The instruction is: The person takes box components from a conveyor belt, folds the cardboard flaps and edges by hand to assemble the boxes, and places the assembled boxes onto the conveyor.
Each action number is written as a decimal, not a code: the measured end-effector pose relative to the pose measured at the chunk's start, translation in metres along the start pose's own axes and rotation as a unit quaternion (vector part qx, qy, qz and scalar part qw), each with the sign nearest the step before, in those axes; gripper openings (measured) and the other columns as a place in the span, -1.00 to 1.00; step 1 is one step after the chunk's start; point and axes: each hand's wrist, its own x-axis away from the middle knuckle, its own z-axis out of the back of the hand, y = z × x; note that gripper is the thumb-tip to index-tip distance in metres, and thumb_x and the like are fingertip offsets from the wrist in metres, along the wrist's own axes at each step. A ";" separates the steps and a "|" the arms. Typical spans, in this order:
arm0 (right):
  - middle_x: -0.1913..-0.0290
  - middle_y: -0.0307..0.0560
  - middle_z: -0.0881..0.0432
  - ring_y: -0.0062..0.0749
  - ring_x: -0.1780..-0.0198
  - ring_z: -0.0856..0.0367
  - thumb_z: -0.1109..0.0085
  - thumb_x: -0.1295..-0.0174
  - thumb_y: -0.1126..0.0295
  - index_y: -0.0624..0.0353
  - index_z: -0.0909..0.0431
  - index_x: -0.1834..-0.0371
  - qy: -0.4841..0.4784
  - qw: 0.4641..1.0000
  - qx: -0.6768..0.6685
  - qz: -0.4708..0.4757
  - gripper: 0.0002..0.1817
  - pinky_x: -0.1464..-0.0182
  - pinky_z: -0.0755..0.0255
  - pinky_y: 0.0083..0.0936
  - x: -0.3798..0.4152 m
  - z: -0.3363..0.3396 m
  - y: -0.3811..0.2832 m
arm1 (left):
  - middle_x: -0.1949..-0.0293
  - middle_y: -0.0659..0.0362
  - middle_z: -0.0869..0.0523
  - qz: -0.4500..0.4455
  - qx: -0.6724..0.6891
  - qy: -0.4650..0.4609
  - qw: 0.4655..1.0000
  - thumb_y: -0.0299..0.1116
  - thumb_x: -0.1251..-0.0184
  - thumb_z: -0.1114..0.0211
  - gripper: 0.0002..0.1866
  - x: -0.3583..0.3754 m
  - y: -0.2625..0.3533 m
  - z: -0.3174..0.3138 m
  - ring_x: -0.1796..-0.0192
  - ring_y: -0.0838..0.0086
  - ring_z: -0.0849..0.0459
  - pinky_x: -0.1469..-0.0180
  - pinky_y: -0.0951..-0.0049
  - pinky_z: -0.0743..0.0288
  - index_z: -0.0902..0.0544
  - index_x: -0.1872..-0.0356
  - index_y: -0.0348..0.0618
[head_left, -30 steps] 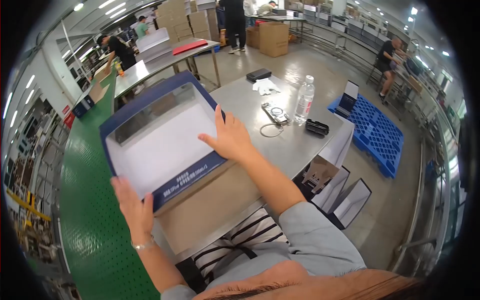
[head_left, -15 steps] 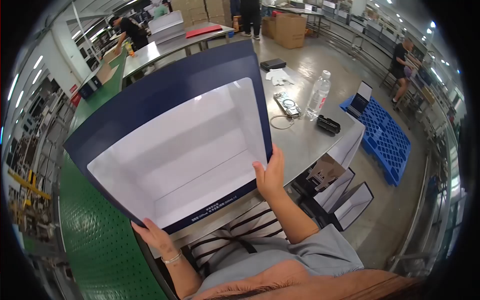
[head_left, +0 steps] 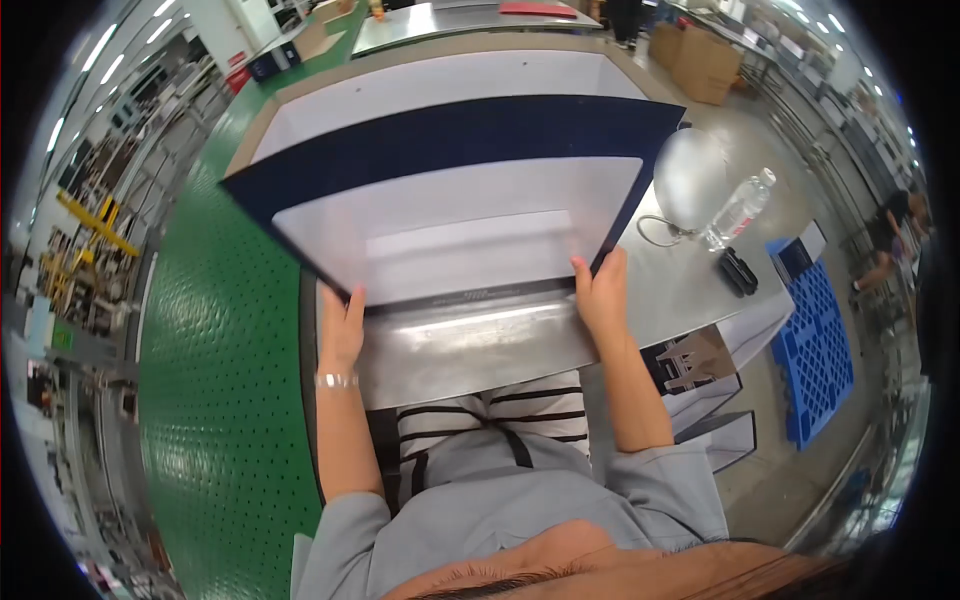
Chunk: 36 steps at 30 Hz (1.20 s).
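Observation:
A large box (head_left: pixel 460 135) with a wide navy rim and white inner walls is tilted up in front of me, its open side facing me. Small pale print runs along its lower edge. My left hand (head_left: pixel 342 330) grips the lower left side, thumb on the inner face. On the lower right side, my right hand (head_left: pixel 603 295) holds the opposite edge, thumb also inward. The fingers behind the rim are partly hidden. Directly beyond it stands another open box (head_left: pixel 440 82) with white inside walls and a brownish edge, partly covered by the held one.
The metal table (head_left: pixel 470 350) lies below my hands, with a green perforated surface (head_left: pixel 225 350) at left. A water bottle (head_left: pixel 740 210), a black object (head_left: pixel 738 272) and a cord loop (head_left: pixel 665 230) are at right. Beyond are open boxes (head_left: pixel 730 440) and a blue pallet (head_left: pixel 820 340).
The held box has moved lower and away from me and tilted, still between both hands. My view has swung left, and the other box behind it has come into sight.

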 end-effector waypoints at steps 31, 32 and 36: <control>0.21 -0.31 -0.62 -0.41 0.23 -0.45 -0.34 -0.06 0.40 0.09 -0.74 0.17 0.236 0.843 -0.031 0.483 -0.77 0.14 -0.34 -0.52 -0.123 0.027 -0.156 | -0.19 0.12 -0.51 -0.583 -0.324 0.253 0.701 0.29 -0.19 -0.26 -0.31 -0.025 0.182 -0.077 -0.23 0.20 -0.42 -0.33 -0.10 -0.05 -0.57 -0.23 0.07; 0.26 -0.32 -0.60 -0.42 0.27 -0.43 -0.35 -0.07 0.41 0.09 -0.73 0.25 0.237 0.845 -0.041 0.478 -0.83 0.19 -0.33 -0.52 -0.122 0.030 -0.159 | -0.16 0.12 -0.51 -0.580 -0.324 0.256 0.702 0.29 -0.19 -0.26 -0.31 -0.024 0.182 -0.078 -0.21 0.19 -0.42 -0.33 -0.09 -0.05 -0.57 -0.22 0.07; 0.41 -0.34 -0.49 -0.44 0.39 -0.35 -0.36 -0.08 0.44 0.08 -0.64 0.45 0.243 0.860 -0.001 0.449 -0.94 0.32 -0.27 -0.52 -0.130 0.036 -0.170 | -0.05 0.14 -0.51 -0.572 -0.315 0.263 0.710 0.27 -0.22 -0.25 -0.38 -0.027 0.184 -0.086 -0.11 0.20 -0.42 -0.27 -0.03 -0.08 -0.57 -0.14 0.06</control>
